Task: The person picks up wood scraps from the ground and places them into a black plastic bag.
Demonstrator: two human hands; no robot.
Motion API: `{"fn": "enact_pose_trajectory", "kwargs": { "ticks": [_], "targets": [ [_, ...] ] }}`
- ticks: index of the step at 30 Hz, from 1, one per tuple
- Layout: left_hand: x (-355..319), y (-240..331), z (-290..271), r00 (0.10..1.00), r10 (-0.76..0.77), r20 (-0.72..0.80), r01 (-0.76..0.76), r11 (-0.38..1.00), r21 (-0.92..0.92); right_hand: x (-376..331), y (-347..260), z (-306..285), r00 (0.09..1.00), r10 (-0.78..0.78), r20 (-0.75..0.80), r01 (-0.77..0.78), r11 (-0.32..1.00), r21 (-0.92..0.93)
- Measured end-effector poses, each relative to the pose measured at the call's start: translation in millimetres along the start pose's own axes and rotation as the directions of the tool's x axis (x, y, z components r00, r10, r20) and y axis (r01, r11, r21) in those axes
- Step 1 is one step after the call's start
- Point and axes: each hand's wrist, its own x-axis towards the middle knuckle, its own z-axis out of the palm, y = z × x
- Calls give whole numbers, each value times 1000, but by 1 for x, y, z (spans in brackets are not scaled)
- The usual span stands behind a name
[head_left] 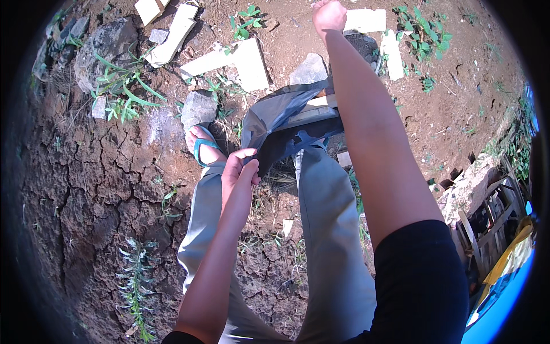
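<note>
Pinching rim of black bag [270, 117] with closed left fingers [246, 153], nearside of grey stone [309, 69]. Beyond stone with right hand [330, 17]; cannot tell closure or hold. Might tear or spill: one-sided grip, wood [319, 102] corners.

A head-worn fisheye looks down — toward the ground [91, 229].

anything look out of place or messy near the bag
Yes, somewhat: pale wood pieces lie strewn at differing angles on the dirt beyond the dark bag, while others sit inside it.
</note>
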Motion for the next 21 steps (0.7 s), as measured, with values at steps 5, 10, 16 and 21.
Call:
{"fn": "enact_pose_trajectory", "kwargs": {
  "ticks": [5,10,16,21],
  "targets": [
    [-11,2,-20,998,-28,-63,30,999,27,3,-59,-41,979,44,199,-42,999,-12],
    [-1,-1,-5,1000,-17,20,17,1000,10,1,-1,26,994,100,-54,-107,984,-144],
    [-10,-3,-25,999,-7,-47,8,1000,22,-9,-56,-70,835,436,337,-550,679,486],
    [-5,-1,-12,1000,-18,3,18,1000,22,-25,-23,-98,918,324,227,-391,653,649]
  ]
}}
